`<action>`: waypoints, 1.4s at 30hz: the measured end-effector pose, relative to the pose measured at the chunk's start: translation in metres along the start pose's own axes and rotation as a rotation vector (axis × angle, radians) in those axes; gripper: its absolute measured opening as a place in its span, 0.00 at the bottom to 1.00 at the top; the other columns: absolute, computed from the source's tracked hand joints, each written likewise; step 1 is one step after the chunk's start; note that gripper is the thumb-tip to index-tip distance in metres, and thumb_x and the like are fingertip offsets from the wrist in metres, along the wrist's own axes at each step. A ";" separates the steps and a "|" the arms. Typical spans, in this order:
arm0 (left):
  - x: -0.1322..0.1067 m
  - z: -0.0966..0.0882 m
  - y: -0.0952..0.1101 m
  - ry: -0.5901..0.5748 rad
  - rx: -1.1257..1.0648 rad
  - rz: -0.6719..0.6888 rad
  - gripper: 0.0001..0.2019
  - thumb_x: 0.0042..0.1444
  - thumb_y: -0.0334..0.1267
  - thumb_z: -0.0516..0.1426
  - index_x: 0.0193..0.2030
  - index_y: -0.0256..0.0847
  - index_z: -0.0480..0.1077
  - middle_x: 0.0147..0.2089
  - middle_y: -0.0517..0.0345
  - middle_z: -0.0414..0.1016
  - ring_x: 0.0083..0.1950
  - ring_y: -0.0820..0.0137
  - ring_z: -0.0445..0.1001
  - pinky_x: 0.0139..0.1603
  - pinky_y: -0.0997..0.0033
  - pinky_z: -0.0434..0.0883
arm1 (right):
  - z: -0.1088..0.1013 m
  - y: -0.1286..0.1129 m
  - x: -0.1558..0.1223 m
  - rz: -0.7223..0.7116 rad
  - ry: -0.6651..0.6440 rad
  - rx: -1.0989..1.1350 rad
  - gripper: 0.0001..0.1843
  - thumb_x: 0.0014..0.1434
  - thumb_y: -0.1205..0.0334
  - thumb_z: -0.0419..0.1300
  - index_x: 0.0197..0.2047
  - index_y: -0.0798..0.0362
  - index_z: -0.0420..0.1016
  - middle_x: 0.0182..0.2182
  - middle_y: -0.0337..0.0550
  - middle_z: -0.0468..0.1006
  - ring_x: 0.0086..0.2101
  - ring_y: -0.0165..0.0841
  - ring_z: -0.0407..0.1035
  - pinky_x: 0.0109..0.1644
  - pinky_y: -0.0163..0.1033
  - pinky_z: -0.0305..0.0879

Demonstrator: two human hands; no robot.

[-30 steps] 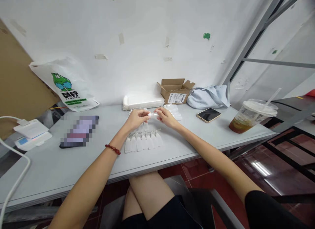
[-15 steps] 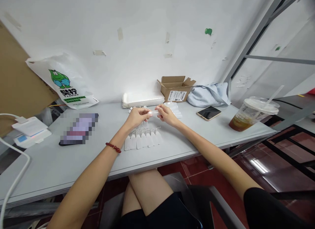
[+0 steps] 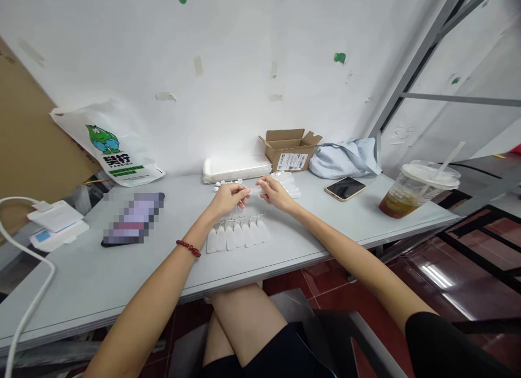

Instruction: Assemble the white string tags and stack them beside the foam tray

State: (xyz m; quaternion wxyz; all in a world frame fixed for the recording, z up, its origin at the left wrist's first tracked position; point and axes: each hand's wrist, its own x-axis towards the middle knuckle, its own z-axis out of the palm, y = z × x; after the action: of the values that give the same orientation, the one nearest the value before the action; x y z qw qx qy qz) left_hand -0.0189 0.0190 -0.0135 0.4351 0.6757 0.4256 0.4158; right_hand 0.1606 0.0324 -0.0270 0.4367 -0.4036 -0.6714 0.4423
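Head view: clear tube [image 3: 255,191], one — held between two hands, above the middle of the table [image 3: 325,226].
Left hand [image 3: 232,198] pinches one end; right hand [image 3: 274,194] grips the other. Towards the front edge: row of white tags [image 3: 239,237], stringed. Towards the back edge: white caps [image 3: 222,185], loose tubes [image 3: 290,189], open carton [image 3: 292,159]. Towards the right edge: lidded cup [image 3: 407,196] — with straw.

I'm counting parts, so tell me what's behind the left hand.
Small white pieces, with a white stack beyond. Whatever the left hand covers can't be seen.
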 end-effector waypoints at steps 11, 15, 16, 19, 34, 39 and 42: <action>-0.001 0.005 0.004 -0.011 -0.067 -0.175 0.21 0.51 0.55 0.59 0.25 0.35 0.70 0.24 0.55 0.70 0.22 0.73 0.68 0.22 0.69 0.69 | -0.001 0.000 0.000 -0.031 0.034 -0.043 0.20 0.60 0.42 0.49 0.37 0.52 0.61 0.16 0.28 0.57 0.20 0.25 0.57 0.23 0.30 0.51; 0.000 0.005 0.003 0.028 -0.096 -0.162 0.21 0.53 0.53 0.58 0.25 0.35 0.69 0.22 0.58 0.67 0.20 0.74 0.66 0.20 0.71 0.67 | -0.001 -0.004 -0.004 -0.102 0.042 -0.155 0.20 0.59 0.43 0.53 0.40 0.53 0.64 0.20 0.31 0.62 0.22 0.25 0.57 0.26 0.32 0.54; 0.000 0.005 0.003 0.037 -0.098 -0.158 0.21 0.54 0.54 0.57 0.25 0.35 0.68 0.21 0.58 0.67 0.20 0.74 0.66 0.20 0.71 0.67 | -0.001 -0.004 -0.004 -0.121 0.043 -0.190 0.20 0.58 0.43 0.54 0.40 0.54 0.65 0.21 0.32 0.63 0.23 0.26 0.58 0.27 0.32 0.55; 0.001 0.004 0.001 0.041 -0.089 -0.108 0.21 0.54 0.54 0.57 0.26 0.35 0.68 0.23 0.57 0.67 0.22 0.74 0.67 0.23 0.70 0.69 | -0.002 -0.003 -0.003 -0.147 0.053 -0.255 0.20 0.58 0.45 0.53 0.39 0.55 0.68 0.22 0.35 0.65 0.24 0.27 0.59 0.29 0.33 0.56; 0.000 0.005 0.006 -0.009 -0.055 -0.054 0.22 0.52 0.55 0.56 0.29 0.34 0.70 0.29 0.53 0.71 0.27 0.70 0.72 0.24 0.70 0.71 | -0.006 0.000 0.000 -0.180 0.051 -0.121 0.22 0.57 0.42 0.53 0.36 0.55 0.68 0.20 0.33 0.63 0.19 0.24 0.56 0.24 0.33 0.55; -0.001 0.003 0.003 -0.016 -0.020 -0.001 0.20 0.50 0.54 0.58 0.27 0.35 0.70 0.25 0.55 0.71 0.24 0.72 0.70 0.27 0.69 0.71 | -0.006 0.002 0.001 -0.141 0.030 -0.125 0.23 0.56 0.40 0.54 0.34 0.54 0.68 0.18 0.32 0.61 0.18 0.25 0.57 0.22 0.33 0.56; -0.001 0.004 0.003 0.024 0.057 0.078 0.18 0.49 0.52 0.60 0.26 0.36 0.70 0.25 0.56 0.72 0.27 0.71 0.71 0.32 0.69 0.72 | -0.006 0.004 0.002 -0.131 0.045 -0.100 0.23 0.55 0.40 0.55 0.29 0.54 0.67 0.16 0.32 0.61 0.17 0.25 0.57 0.22 0.33 0.58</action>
State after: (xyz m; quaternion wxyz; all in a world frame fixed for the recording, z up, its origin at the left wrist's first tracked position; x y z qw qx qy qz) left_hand -0.0146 0.0164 -0.0124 0.3939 0.6990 0.4158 0.4282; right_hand 0.1661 0.0372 -0.0293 0.4589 -0.3899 -0.7077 0.3694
